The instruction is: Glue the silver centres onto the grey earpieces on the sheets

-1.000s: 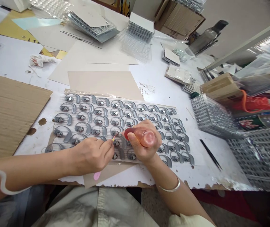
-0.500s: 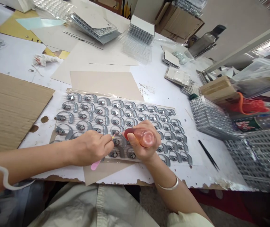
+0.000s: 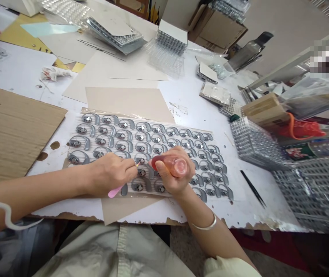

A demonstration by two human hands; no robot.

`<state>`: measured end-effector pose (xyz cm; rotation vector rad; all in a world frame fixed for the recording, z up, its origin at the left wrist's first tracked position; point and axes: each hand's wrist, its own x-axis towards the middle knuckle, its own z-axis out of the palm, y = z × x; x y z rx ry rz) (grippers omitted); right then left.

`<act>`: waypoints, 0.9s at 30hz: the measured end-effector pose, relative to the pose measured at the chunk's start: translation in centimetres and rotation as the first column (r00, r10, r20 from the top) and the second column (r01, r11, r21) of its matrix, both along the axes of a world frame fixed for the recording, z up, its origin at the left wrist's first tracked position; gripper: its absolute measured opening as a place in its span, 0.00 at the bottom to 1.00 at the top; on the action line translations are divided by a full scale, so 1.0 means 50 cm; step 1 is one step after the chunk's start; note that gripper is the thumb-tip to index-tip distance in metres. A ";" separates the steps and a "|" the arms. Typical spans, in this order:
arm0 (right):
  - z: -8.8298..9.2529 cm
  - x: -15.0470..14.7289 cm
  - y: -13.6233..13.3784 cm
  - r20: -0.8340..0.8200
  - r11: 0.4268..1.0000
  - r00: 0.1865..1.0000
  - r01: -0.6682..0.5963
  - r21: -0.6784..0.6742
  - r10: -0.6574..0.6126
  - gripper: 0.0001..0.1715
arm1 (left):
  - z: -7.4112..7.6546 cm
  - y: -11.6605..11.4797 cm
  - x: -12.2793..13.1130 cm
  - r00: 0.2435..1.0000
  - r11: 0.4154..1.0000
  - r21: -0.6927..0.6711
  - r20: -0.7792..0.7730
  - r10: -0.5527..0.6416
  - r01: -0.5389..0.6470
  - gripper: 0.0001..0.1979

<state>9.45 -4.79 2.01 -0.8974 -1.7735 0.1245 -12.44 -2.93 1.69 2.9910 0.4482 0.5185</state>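
My left hand is closed on a slim tool with a pink handle; its fine tip points at one of the grey hook-shaped pieces. My right hand wraps round a small reddish translucent squeeze bottle, its base tilted up toward me and its nozzle end low over the same area. Beneath both hands lie rows of grey ear-hook earphone parts with shiny round centres, set on a ribbed, plastic-covered sheet. My hands and forearms hide several of them.
Black tweezers lie to the right. Stacks of silver-grey trays and a cardboard box crowd the right side. A corrugated cardboard sheet lies left. White card sheets and a crumpled tissue lie farther back.
My left hand has shifted slightly left and up, and the pink handle has swung a little the same way. The right hand and bottle stay almost in place.
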 end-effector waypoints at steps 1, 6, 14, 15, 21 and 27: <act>0.000 0.000 0.000 0.004 1.000 1.000 0.003 0.002 -0.003 0.09 | 0.003 0.002 -0.001 1.000 1.000 -0.003 -0.007 -0.005 0.004 0.04; 0.000 0.000 -0.001 0.017 1.000 1.000 -0.003 0.002 0.003 0.09 | 0.010 0.013 -0.004 1.000 1.000 -0.024 0.013 -0.004 0.005 0.05; -0.003 0.000 -0.003 -0.005 0.999 0.999 -0.033 -0.020 0.033 0.10 | -0.002 0.023 -0.004 0.995 0.999 -0.043 0.103 -0.004 0.008 0.05; -0.003 0.000 -0.003 -0.007 0.999 0.999 -0.036 -0.022 0.035 0.10 | -0.002 0.024 -0.004 0.994 0.999 -0.050 0.113 -0.001 0.007 0.05; -0.002 -0.003 -0.006 0.001 0.998 0.999 -0.038 -0.051 0.038 0.08 | -0.001 0.025 -0.004 0.993 0.996 -0.088 0.116 -0.004 0.014 0.06; 0.000 -0.006 -0.006 -0.001 0.999 0.999 -0.035 -0.029 0.035 0.09 | 0.001 0.025 -0.003 0.994 0.994 -0.105 0.107 0.000 0.011 0.06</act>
